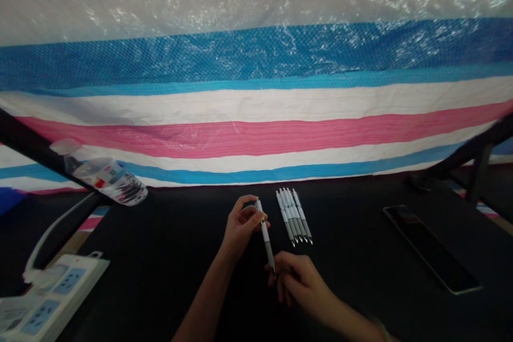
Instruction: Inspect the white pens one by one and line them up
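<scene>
Pinched between the thumb and fingers of my left hand (242,227) is a white pen (265,230) with a grey grip. It slants with its pointed end down and toward my right hand (298,278). The right hand's fingers are loosely bent and apart, with the fingertips at the pen's tip. Whether they touch it, I cannot make out. Just right of the held pen, several matching white-and-grey pens (294,216) lie side by side on the black table (168,256), tips toward me.
A dark phone (433,248) lies to the right. On the left are a white power strip (60,288) with a plugged-in cable (50,227) and a tilted clear bottle (114,179). Behind the table hangs a striped plastic sheet (256,139), with black frame bars (479,144) at both sides.
</scene>
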### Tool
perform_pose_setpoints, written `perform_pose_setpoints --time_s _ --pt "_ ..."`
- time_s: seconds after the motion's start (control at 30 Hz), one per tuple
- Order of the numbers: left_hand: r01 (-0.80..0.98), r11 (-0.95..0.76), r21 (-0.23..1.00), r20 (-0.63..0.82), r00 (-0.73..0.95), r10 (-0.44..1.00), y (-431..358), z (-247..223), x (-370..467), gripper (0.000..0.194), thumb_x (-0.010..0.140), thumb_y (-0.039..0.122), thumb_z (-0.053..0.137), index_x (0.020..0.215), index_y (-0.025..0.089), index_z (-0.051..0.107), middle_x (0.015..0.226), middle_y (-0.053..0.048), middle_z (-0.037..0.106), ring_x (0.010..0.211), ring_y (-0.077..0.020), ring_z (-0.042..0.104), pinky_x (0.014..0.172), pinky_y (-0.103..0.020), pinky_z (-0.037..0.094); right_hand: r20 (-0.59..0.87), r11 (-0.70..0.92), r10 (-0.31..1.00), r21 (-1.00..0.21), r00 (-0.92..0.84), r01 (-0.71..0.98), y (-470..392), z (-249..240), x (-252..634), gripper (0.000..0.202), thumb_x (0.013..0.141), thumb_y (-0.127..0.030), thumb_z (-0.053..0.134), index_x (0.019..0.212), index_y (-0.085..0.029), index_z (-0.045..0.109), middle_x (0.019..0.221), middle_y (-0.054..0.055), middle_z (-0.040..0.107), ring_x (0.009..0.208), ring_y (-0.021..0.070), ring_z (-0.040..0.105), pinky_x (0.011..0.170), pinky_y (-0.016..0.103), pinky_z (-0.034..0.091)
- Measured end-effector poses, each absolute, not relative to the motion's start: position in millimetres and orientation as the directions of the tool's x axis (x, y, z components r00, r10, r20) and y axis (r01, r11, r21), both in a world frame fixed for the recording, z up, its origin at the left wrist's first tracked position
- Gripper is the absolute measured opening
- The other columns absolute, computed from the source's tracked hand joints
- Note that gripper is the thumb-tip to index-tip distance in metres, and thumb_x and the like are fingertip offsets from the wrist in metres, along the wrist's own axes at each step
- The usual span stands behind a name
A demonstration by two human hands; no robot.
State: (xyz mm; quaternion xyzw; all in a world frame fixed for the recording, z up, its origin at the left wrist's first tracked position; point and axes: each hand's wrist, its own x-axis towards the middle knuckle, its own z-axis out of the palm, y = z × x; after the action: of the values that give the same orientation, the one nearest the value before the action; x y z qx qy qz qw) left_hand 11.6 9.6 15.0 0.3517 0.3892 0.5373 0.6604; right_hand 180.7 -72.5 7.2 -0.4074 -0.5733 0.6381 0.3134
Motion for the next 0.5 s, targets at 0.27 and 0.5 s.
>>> perform_pose_setpoints --time_s 0.27,0.5 --pt "-0.438 0.178 0.881 -0.13 0.136 0.982 10.1 14.6 11.9 0.049 0.07 0.033 0.085 0.108 0.021 0.056 0.072 0.002 0.068 0.061 -0.015 0.068 0.06 -0.026 0.056 -0.16 -0.126 0.868 -0.987 -0.47 0.104 -73.1 2.3 180.8 0.02 0.078 -0.013 0.044 0.083 -0.016 0.063 0.072 0.001 0.066 0.046 0.0079 0.055 0.042 0.016 0.041" --pt "-0.447 0.161 0.88 -0.13 0.1 0.986 10.1 13.7 11.0 0.052 0.07 0.034 0.084 0.112 0.021 0.057 0.075 0.001 0.07 0.061 -0.014 0.067 0.061 -0.026 0.056 -0.154 -0.112 0.87 -0.987 -0.467 0.117 -74.3 2.9 180.9 0.022 0.076 -0.012 0.043 0.084 -0.016 0.063 0.07 0.0 0.066 0.045 0.0081 0.054 0.043 0.017 0.039"
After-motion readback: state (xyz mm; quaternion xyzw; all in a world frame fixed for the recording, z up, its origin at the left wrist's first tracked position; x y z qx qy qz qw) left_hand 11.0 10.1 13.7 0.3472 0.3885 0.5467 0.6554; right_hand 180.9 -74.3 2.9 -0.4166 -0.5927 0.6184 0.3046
